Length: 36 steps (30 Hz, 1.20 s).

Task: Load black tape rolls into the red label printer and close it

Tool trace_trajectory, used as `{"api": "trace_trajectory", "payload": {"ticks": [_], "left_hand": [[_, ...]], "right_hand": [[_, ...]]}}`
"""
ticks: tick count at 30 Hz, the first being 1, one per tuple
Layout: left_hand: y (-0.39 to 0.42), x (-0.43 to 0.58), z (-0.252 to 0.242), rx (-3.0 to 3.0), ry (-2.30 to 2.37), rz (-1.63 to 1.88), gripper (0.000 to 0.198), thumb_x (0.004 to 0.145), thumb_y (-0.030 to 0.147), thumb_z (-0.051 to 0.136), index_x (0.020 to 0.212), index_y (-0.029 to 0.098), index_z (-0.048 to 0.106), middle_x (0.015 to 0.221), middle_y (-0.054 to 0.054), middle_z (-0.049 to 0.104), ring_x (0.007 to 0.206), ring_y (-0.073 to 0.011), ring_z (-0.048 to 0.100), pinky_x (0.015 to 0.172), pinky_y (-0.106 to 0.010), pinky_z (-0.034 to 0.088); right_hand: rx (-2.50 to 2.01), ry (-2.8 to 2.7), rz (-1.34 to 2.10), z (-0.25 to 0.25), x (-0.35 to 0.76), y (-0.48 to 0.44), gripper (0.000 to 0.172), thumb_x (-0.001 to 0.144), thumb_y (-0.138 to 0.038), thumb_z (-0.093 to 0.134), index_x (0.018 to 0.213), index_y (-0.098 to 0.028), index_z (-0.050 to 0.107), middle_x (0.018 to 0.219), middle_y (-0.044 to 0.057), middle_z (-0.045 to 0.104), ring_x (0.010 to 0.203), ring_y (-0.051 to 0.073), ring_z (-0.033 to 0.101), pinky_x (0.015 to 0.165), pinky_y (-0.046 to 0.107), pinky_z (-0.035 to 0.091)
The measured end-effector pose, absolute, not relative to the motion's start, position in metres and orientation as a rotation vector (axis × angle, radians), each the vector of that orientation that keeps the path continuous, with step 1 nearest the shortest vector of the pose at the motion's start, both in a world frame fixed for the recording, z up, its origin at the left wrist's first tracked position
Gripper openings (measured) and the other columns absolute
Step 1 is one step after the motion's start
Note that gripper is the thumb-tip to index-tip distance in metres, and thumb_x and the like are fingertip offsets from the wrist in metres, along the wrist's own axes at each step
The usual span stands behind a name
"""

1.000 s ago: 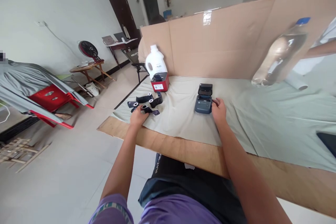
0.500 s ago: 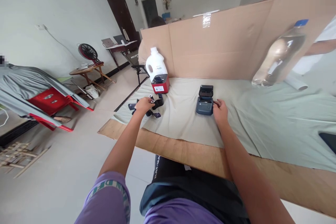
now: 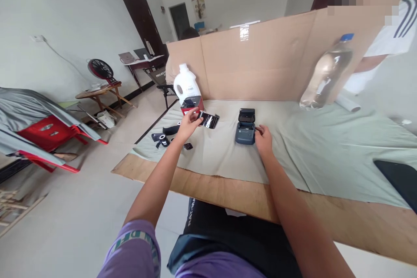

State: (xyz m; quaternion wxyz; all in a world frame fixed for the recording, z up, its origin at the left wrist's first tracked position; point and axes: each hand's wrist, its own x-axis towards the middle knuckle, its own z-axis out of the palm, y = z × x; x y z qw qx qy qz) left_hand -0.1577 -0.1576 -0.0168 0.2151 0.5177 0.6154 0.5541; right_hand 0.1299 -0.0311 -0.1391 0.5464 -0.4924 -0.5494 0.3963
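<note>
My left hand (image 3: 188,124) is lifted above the cloth and pinches a black roll (image 3: 209,119) that trails a short shiny strip to the right. My right hand (image 3: 263,140) rests against the right side of a small dark blue printer (image 3: 245,127) whose lid stands open; its fingers are curled onto the printer's edge. Several more black rolls (image 3: 165,137) lie on the grey-green cloth (image 3: 309,147) just left of my left hand.
A white jug (image 3: 184,85) and a red box (image 3: 193,105) stand at the back left. A cardboard wall (image 3: 260,58) closes the far side. A plastic bottle (image 3: 322,76) and another person's arm (image 3: 368,64) are at the right. A black slab (image 3: 399,178) lies at the right edge.
My left hand left the pile of rolls, picked one up and carried it up and to the right toward the printer. My right hand stayed at the printer's side.
</note>
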Motion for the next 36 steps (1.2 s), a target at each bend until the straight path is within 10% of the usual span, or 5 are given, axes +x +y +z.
{"api": "trace_trajectory", "payload": {"ticks": [7,19,36], "left_hand": [[-0.123,-0.090,0.000,1.502,1.265,1.152,0.046,0.088,0.030,0.043,0.118,0.011,0.072,0.097,-0.014,0.075,0.086,-0.0243,0.071,0.079,-0.038,0.057],[-0.028,-0.037,-0.032,2.325,1.602,0.435,0.038,0.090,0.016,0.053,0.125,0.025,0.067,0.131,-0.006,0.069,0.129,-0.0249,0.057,0.116,-0.044,0.036],[-0.020,-0.027,-0.058,2.189,1.948,0.501,0.019,0.083,0.024,0.068,0.099,0.028,0.077,0.116,-0.005,0.070,0.121,-0.0321,0.053,0.105,-0.050,0.037]], "right_hand": [[-1.155,-1.303,0.953,-0.144,0.129,-0.028,0.048,0.076,-0.028,0.049,0.122,-0.016,0.056,0.121,0.015,0.070,0.113,0.025,0.067,0.105,0.046,0.048],[-1.147,-1.316,0.937,-0.145,0.129,-0.027,0.045,0.077,-0.028,0.049,0.120,-0.017,0.055,0.119,0.014,0.071,0.111,0.026,0.067,0.105,0.045,0.048],[-1.172,-1.302,0.968,-0.140,0.129,-0.028,0.041,0.076,-0.025,0.050,0.116,-0.020,0.056,0.117,0.013,0.071,0.110,0.027,0.067,0.104,0.045,0.048]]}}
